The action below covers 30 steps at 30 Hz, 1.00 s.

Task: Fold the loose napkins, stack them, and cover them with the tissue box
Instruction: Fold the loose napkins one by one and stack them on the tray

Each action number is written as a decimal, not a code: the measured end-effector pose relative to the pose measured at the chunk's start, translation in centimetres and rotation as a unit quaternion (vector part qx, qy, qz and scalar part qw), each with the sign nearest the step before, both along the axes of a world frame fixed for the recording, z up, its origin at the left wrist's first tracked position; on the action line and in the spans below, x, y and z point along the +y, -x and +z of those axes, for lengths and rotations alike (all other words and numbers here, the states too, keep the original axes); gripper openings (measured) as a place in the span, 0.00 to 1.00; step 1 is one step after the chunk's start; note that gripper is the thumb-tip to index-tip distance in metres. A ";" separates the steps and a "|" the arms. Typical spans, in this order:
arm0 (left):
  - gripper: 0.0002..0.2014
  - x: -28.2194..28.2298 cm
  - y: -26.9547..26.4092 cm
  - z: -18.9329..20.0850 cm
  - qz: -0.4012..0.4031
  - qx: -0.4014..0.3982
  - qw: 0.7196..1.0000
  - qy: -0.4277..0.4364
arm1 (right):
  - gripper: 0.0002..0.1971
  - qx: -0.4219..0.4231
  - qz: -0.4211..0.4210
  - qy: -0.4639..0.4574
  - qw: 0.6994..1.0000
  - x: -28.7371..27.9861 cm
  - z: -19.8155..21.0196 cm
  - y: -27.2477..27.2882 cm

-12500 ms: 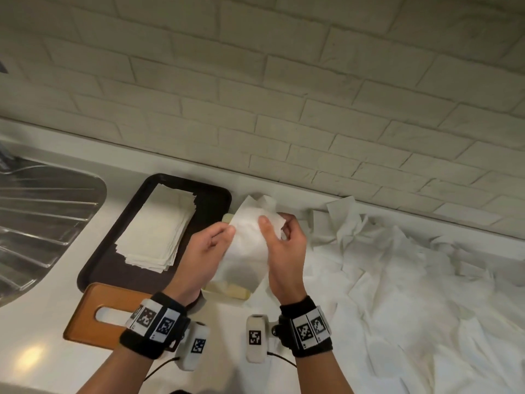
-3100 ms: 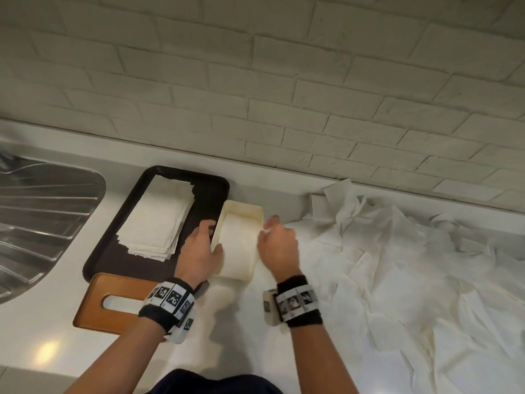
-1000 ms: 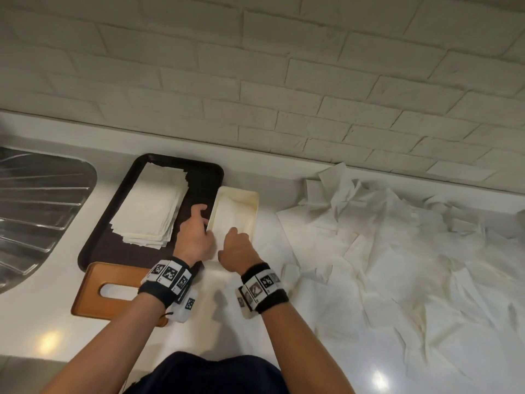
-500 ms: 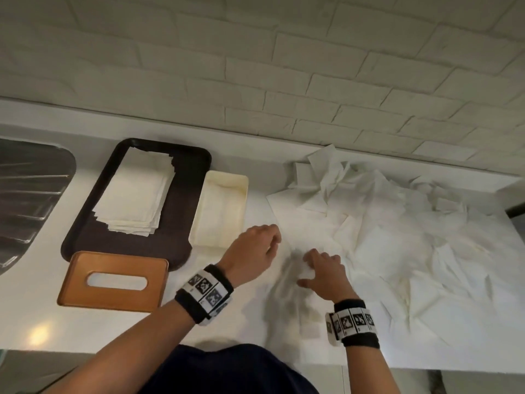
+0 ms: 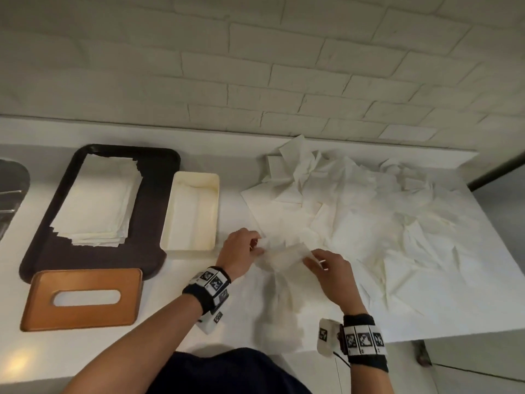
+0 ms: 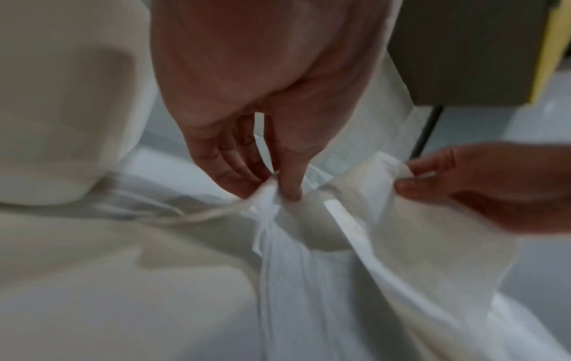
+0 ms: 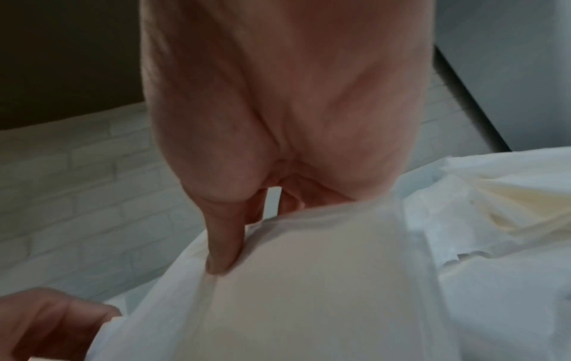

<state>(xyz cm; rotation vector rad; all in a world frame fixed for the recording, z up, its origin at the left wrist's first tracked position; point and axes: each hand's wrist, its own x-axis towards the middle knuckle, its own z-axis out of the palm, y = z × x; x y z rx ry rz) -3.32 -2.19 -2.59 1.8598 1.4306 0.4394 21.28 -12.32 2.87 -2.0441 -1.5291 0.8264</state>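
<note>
A loose white napkin (image 5: 284, 255) hangs between both hands just above the counter, at the near left edge of the napkin pile (image 5: 383, 220). My left hand (image 5: 241, 251) pinches its left end (image 6: 287, 193) between thumb and fingers. My right hand (image 5: 326, 265) pinches the right end, its thumb pressed on the paper (image 7: 222, 254). A stack of folded napkins (image 5: 99, 200) lies on the dark tray (image 5: 153, 237). The cream box base (image 5: 190, 211) holds a folded napkin. The brown tissue box cover (image 5: 82, 300) lies near the counter's front edge.
A metal sink (image 5: 11, 189) is at the far left. A brick wall (image 5: 255, 66) backs the white counter (image 5: 170, 322). The counter ends at the right (image 5: 505, 280) beyond the pile.
Both hands left the cream box and moved right to the pile. They have taken hold of a loose napkin and lifted it off the counter between them.
</note>
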 end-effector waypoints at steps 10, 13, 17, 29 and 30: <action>0.28 -0.6 2.3 6.1 0.063 -0.166 0.983 0.049 | 0.22 0.194 0.006 -0.110 0.975 2.5 5.9 5.3; 0.31 -1.1 2.9 10.8 0.120 -0.384 0.890 0.212 | 0.28 0.239 0.035 -0.153 0.958 4.3 8.1 8.7; 0.26 1.2 6.0 12.3 0.170 -0.367 0.914 0.018 | 0.39 0.217 0.006 -0.160 0.963 6.0 8.3 13.1; 0.38 10.7 15.5 10.2 0.123 -0.062 0.986 -0.092 | 0.12 0.086 0.054 -0.031 0.994 9.4 3.6 24.2; 0.37 10.9 15.7 10.2 0.106 -0.051 0.988 -0.097 | 0.13 0.066 0.066 -0.004 0.996 10.0 3.4 24.9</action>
